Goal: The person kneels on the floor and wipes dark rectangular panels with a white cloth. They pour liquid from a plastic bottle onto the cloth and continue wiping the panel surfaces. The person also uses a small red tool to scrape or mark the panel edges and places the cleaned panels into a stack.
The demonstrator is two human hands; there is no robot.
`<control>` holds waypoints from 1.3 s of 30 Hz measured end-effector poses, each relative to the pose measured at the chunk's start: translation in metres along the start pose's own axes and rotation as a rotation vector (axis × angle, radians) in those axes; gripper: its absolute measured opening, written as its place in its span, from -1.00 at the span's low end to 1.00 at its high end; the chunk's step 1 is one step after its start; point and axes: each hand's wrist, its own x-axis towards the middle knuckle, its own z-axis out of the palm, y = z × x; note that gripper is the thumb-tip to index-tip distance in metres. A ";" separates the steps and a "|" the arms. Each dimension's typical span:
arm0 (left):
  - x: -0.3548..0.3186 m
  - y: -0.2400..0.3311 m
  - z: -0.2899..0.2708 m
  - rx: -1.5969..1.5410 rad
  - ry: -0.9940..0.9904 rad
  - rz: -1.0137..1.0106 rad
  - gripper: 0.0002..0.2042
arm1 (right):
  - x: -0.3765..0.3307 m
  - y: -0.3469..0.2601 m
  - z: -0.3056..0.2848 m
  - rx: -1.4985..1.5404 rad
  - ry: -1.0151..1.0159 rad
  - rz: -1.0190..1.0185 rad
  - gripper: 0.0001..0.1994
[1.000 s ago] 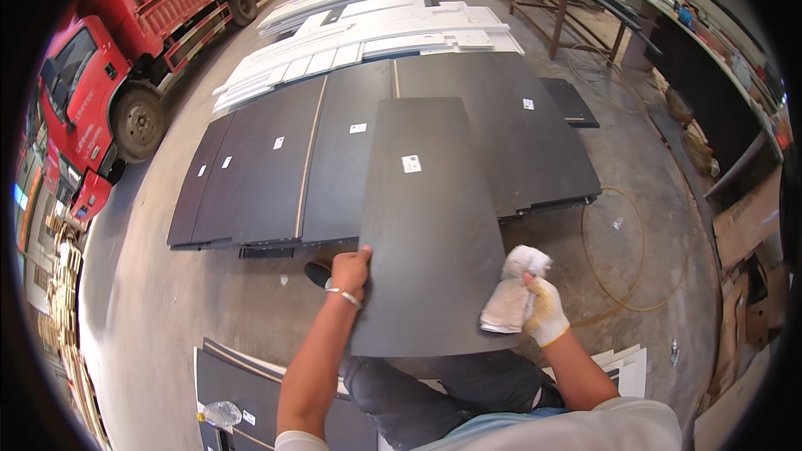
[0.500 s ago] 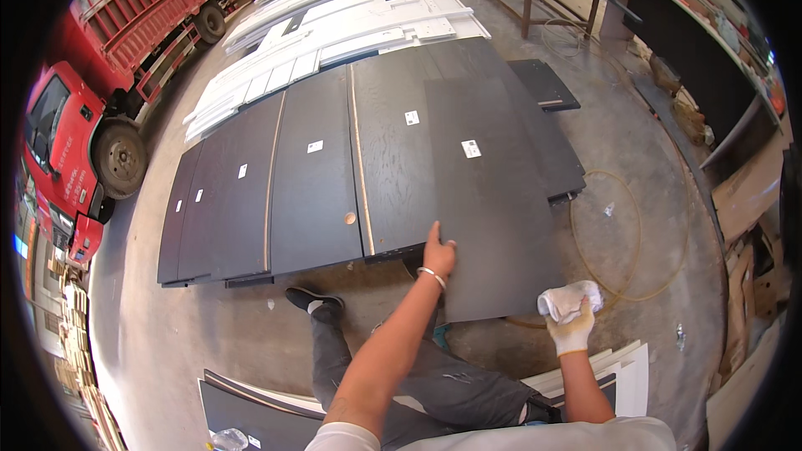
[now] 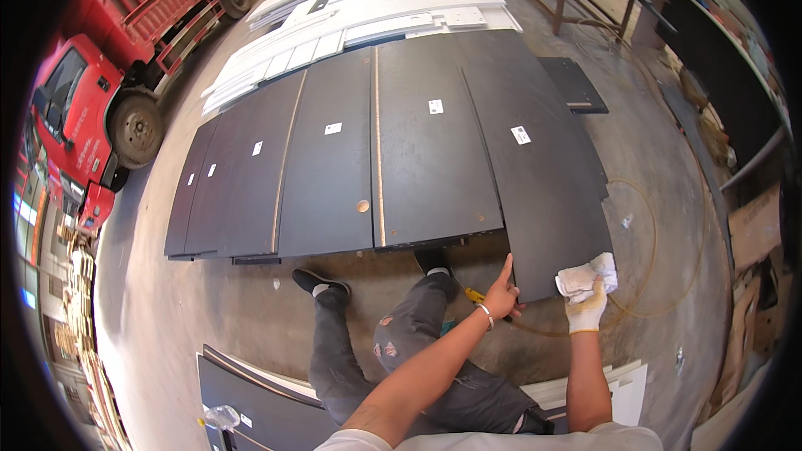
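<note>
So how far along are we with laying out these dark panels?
Done: several dark panels lie side by side on the floor. In hand: the rightmost panel is down beside them, the bare left hand on its near corner, the gloved right hand holding a white rag at its edge. Left: another dark panel lies by the person's legs.

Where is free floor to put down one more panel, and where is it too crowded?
Bare concrete floor lies between the dark panels and the person's shoes. Crowded: white panels behind, clutter along the right wall.
</note>
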 end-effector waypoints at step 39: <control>-0.018 -0.037 -0.053 0.373 0.286 0.181 -0.61 | 0.190 0.010 0.182 -1.283 -0.096 0.277 -0.59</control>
